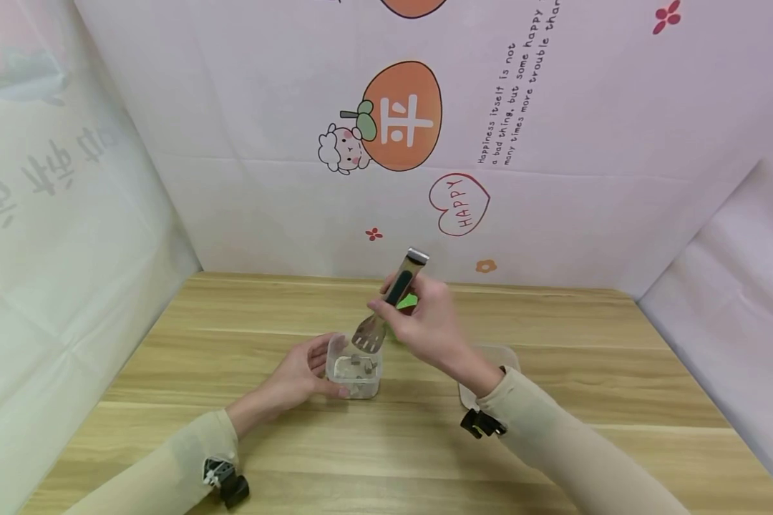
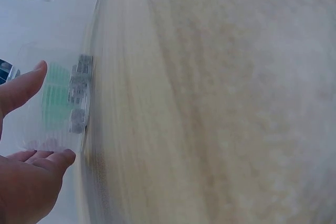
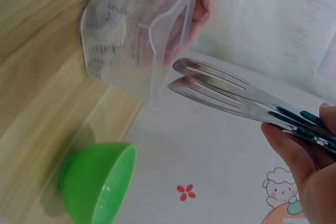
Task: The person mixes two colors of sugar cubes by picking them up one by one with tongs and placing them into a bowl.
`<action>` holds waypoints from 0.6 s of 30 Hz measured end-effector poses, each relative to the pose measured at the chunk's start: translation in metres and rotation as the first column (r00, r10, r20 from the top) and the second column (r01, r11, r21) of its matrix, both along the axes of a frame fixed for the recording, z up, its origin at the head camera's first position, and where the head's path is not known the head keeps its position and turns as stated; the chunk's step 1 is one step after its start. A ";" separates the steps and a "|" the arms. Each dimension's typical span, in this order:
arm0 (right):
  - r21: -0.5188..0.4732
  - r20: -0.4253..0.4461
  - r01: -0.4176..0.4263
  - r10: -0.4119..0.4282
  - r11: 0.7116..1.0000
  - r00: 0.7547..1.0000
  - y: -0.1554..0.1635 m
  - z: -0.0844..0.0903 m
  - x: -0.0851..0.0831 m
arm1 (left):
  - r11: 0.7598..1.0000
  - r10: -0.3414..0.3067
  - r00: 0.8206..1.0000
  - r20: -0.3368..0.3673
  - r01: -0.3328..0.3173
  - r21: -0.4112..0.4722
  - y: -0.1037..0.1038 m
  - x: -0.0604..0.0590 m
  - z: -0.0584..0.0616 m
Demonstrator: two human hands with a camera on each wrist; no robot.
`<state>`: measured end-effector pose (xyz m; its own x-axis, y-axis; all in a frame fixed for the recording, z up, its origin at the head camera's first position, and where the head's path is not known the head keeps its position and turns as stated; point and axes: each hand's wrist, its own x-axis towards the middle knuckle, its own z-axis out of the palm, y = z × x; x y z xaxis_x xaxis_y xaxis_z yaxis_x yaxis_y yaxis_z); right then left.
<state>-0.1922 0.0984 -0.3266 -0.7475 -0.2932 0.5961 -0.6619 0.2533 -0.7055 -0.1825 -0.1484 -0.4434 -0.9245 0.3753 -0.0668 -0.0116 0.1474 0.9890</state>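
My left hand (image 1: 301, 375) grips a small clear plastic container (image 1: 354, 372) that stands on the wooden table (image 1: 232, 443). Its thumb (image 2: 23, 87) and fingers (image 2: 47, 160) lie on opposite sides of the container. Several small grey pieces (image 2: 79, 93) lie at the container's (image 2: 55, 98) bottom. My right hand (image 1: 421, 323) holds metal tongs (image 1: 393, 293) by their dark handle. The slotted tips (image 3: 210, 82) hover just above the container's (image 3: 134, 40) rim, nearly together, with nothing between them.
A green bowl (image 3: 100, 182) sits on the table behind the tongs, mostly hidden by my right hand in the head view. A second clear container (image 1: 492, 355) lies under my right forearm. Patterned cloth walls (image 1: 554, 179) enclose the table on three sides.
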 end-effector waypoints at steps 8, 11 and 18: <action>0.064 0.022 -0.011 0.010 0.998 1.000 -0.016 -0.018 -0.003 | 1.000 -0.006 1.000 -0.021 0.006 -0.013 0.000 -0.001 -0.001; 0.082 0.014 -0.015 0.014 0.997 1.000 -0.020 -0.024 -0.007 | 1.000 -0.006 1.000 -0.029 0.005 -0.020 0.000 -0.001 -0.001; 0.096 0.013 -0.051 0.051 0.994 0.999 -0.028 -0.039 -0.016 | 1.000 -0.008 0.999 -0.035 0.007 -0.016 0.000 -0.001 -0.001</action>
<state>-0.2078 0.0708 -0.3652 -0.7360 -0.3869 0.5556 -0.6686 0.2866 -0.6861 -0.1831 -0.1481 -0.4443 -0.9236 0.3813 -0.0403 0.0240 0.1625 0.9864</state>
